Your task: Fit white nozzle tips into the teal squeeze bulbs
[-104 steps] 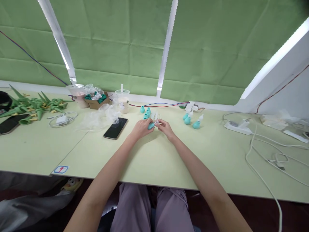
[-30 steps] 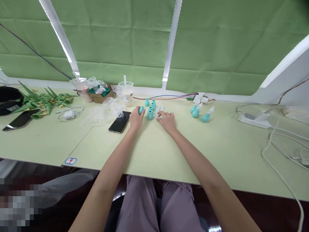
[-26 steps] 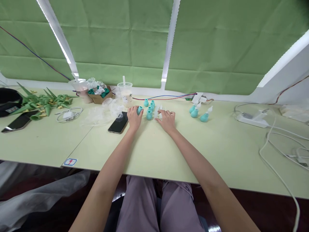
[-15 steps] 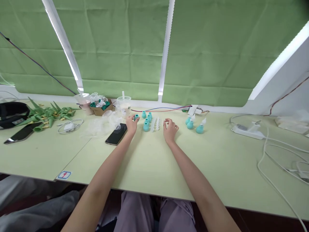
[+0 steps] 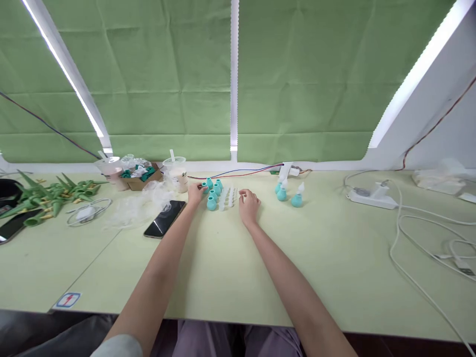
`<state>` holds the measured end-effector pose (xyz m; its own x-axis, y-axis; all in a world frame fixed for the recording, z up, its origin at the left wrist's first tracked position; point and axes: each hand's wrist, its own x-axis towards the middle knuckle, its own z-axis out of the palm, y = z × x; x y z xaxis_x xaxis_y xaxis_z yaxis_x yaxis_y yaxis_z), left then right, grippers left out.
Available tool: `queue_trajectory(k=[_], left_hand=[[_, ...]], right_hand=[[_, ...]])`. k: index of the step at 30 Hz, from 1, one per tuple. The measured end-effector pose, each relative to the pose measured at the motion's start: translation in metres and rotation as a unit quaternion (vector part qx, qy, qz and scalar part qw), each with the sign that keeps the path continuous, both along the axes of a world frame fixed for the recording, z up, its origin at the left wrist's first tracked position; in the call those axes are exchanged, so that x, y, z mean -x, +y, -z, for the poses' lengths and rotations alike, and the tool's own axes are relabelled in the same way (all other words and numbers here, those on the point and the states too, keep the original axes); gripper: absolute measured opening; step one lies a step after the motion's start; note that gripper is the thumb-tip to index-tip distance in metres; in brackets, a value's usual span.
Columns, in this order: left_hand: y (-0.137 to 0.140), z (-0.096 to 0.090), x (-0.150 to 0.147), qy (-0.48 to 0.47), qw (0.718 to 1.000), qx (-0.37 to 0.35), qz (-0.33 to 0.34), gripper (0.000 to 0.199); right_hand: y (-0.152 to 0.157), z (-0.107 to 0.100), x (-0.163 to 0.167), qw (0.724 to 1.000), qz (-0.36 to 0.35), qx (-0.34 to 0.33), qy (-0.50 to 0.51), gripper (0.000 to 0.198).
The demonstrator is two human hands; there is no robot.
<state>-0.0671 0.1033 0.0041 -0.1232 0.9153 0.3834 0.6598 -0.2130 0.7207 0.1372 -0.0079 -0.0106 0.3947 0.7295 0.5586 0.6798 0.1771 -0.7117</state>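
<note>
My left hand (image 5: pixel 195 193) has its fingers closed around a small teal squeeze bulb (image 5: pixel 204 185) with an open neck, at the left edge of a cluster of similar bulbs (image 5: pixel 211 203). Right of that cluster lie rows of small translucent white nozzle tips (image 5: pixel 222 200). Just beyond those rows my right hand (image 5: pixel 249 205) rests low over the table, its fingers loosely curled and apart, with nothing visible in them. Further right stand three teal bulbs (image 5: pixel 296 200) fitted with white pointed tips.
A black phone (image 5: pixel 164 219) lies beside my left forearm, near crumpled clear plastic (image 5: pixel 137 206). Behind are drink cups (image 5: pixel 180 176) and a small cardboard box (image 5: pixel 138 184). Green spiky pieces (image 5: pixel 55 196) lie far left. A white power strip (image 5: pixel 372 199) and cables (image 5: pixel 398 238) occupy the right.
The view has shifted, so the table items sit further left in the picture. My left hand keeps the bulb beside the cluster. My right hand stays near the white tips.
</note>
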Motion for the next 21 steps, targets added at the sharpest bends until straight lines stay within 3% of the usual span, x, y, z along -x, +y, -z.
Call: queue_trajectory(k=[6,21], left_hand=[[0.004,0.007,-0.001,-0.019,1.0,-0.022,-0.009,0.024],[0.017,0.017,0.003,-0.049,0.997,-0.042,0.043,0.019]], right_hand=[[0.001,0.0,-0.001,1.0,-0.01,0.005,0.002,0.022],[0.004,0.003,-0.002,1.0,-0.013,0.007,0.013,0.026]])
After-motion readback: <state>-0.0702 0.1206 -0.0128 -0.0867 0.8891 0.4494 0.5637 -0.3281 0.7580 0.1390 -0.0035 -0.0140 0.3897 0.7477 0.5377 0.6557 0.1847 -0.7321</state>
